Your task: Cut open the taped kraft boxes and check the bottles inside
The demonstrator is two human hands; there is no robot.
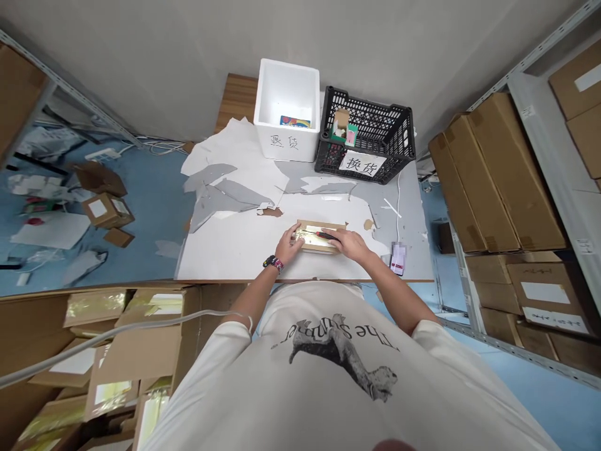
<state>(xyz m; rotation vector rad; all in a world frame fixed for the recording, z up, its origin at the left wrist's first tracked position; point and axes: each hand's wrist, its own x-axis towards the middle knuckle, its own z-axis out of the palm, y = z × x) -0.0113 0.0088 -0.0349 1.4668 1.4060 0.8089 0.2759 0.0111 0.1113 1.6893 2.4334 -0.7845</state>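
Observation:
A small cardboard box [328, 247] with a white label and shiny clear tape lies flat near the table's front edge. My left hand [288, 245] grips its left end, thumb and fingers against the near and far sides. In my right hand [351, 243] is a screwdriver [326, 235] with a black and red handle. Its thin shaft points left across the taped top of the box, toward my left fingers. Whether the tip has gone through the tape is too small to tell. The right hand rests over the box's right end.
A white foam bin [286, 141] holding a blue packet and a black plastic crate [399, 150] with small boxes stand at the back. A phone [398, 258] lies at the right on its cable. Torn white paper [225, 250] covers the table [413, 213]. Boxes fill the shelves at right.

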